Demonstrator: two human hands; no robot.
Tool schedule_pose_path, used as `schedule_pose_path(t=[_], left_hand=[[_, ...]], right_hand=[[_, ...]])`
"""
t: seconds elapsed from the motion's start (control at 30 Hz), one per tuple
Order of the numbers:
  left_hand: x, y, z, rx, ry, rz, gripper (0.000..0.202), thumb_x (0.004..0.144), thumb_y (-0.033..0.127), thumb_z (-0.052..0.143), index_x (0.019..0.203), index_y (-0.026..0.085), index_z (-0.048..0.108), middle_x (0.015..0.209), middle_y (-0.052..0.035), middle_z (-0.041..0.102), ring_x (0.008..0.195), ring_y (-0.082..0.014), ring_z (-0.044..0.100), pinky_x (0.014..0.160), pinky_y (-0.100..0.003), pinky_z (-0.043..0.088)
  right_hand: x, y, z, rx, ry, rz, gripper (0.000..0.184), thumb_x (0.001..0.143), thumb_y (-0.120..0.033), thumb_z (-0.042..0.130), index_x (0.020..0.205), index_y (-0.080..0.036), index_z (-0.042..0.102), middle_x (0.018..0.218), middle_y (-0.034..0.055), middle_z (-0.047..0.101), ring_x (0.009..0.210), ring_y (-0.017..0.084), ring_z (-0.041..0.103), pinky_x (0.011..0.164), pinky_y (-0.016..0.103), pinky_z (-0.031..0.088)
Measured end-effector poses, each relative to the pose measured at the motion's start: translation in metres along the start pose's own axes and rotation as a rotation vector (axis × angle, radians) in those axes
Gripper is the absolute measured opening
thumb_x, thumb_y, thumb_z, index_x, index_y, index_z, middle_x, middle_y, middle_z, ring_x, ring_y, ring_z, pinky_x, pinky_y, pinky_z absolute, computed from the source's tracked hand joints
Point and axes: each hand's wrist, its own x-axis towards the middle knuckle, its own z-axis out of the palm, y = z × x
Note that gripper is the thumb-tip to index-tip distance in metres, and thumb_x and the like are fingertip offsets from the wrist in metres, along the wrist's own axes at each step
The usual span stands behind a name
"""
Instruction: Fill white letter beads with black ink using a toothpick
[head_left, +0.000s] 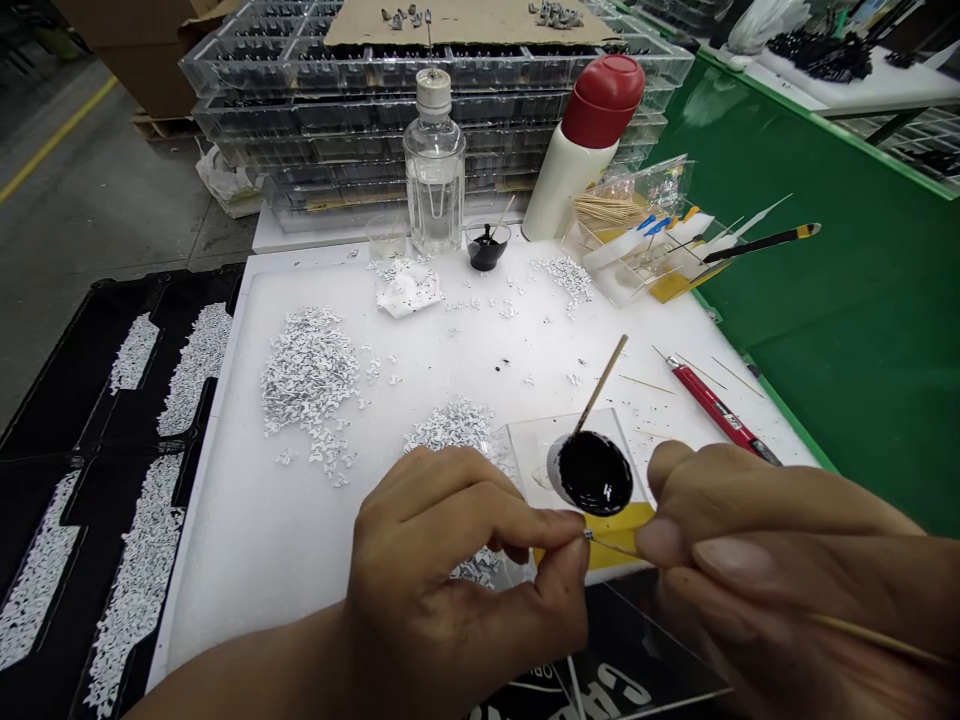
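Observation:
My left hand [450, 570] pinches a tiny white piece [589, 535] between thumb and forefinger. My right hand [780, 570] is shut on a thin wooden stick [619, 548], and its fine tip meets the tiny piece. Just above the fingertips, a round dish of glossy black paint [594, 472] rests on a clear plastic sheet [536, 445], with a wooden stick [602, 383] leaning in it. Yellow tape [592, 545] lies under the dish's front edge. A heap of small white pieces [450, 425] sits partly behind my left hand.
A white foam board [225, 520] carries a larger white heap, a small black cup and a tissue. Beyond stand a water bottle, a red-capped white bottle and stacked clear trays. A red utility knife lies right, beside green matting. Black trays of white pieces lie left.

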Motion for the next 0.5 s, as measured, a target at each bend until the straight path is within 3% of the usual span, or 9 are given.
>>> schedule_pose_path(t=[0.13, 0.33, 0.5], left_hand=[[0.0004, 0.0018, -0.0001, -0.003, -0.001, -0.01, 0.016, 0.076, -0.001, 0.076, 0.077, 0.014, 0.072, 0.062, 0.0017, 0.074, 0.052, -0.0098, 0.067, 0.047, -0.022, 0.054], [0.0002, 0.0018, -0.0006, -0.004, -0.004, -0.015, 0.017, 0.077, 0.0, 0.076, 0.079, 0.016, 0.072, 0.063, 0.0022, 0.074, 0.052, -0.0105, 0.067, 0.046, -0.022, 0.054], [0.0004, 0.0017, -0.0011, 0.005, -0.009, -0.008, 0.016, 0.078, 0.0, 0.076, 0.078, 0.016, 0.072, 0.063, 0.0029, 0.074, 0.053, -0.0099, 0.066, 0.047, -0.022, 0.055]], right_hand=[[-0.0028, 0.0014, 0.0002, 0.02, -0.002, 0.012, 0.055, 0.088, -0.01, 0.077, 0.135, -0.038, 0.069, 0.103, 0.0021, 0.078, 0.076, 0.018, 0.072, 0.056, 0.031, 0.061], [0.0049, -0.0041, 0.0015, -0.027, 0.014, -0.013, 0.04, 0.091, -0.01, 0.075, 0.126, -0.03, 0.072, 0.102, 0.0004, 0.075, 0.072, 0.012, 0.066, 0.06, 0.026, 0.063], [0.0042, -0.0035, 0.0012, -0.019, -0.014, -0.005, 0.046, 0.089, -0.008, 0.076, 0.128, -0.032, 0.07, 0.103, 0.0006, 0.074, 0.08, 0.014, 0.07, 0.063, 0.026, 0.065]])
